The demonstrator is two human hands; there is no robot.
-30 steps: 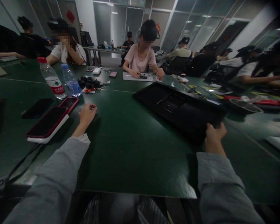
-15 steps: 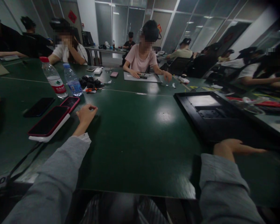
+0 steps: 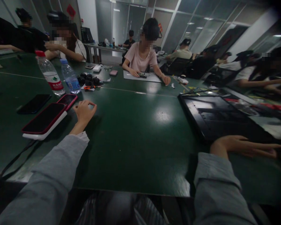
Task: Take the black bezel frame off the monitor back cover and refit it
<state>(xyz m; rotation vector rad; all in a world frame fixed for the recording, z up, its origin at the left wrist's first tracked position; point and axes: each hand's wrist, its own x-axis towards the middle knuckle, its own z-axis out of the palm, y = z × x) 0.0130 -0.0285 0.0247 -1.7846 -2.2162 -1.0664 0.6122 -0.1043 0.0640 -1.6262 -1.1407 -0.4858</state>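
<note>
My left hand [image 3: 84, 113] rests above the green table, its fingers curled into a loose ring with the thumb; no object shows in it. Close by on its left are a phone in a red case [image 3: 45, 117] on a white slab and a smaller pink-edged device [image 3: 67, 100]. My right hand [image 3: 242, 146] has its fingers stretched out to the right, along the near edge of a flat black rectangular tray-like panel [image 3: 227, 122] with a raised rim. Whether the hand touches the panel I cannot tell.
Two water bottles, one red-capped [image 3: 51, 76] and one blue-capped [image 3: 71, 78], stand left of centre beside a heap of black parts [image 3: 90, 82]. A dark phone [image 3: 34, 103] lies at left. Across the green table [image 3: 135, 140], a person [image 3: 142, 57] works at a grey board.
My right hand has shifted right, its fingers stretching out further and parting. The black panel looks changed in tilt. My left hand's ring has loosened slightly.
</note>
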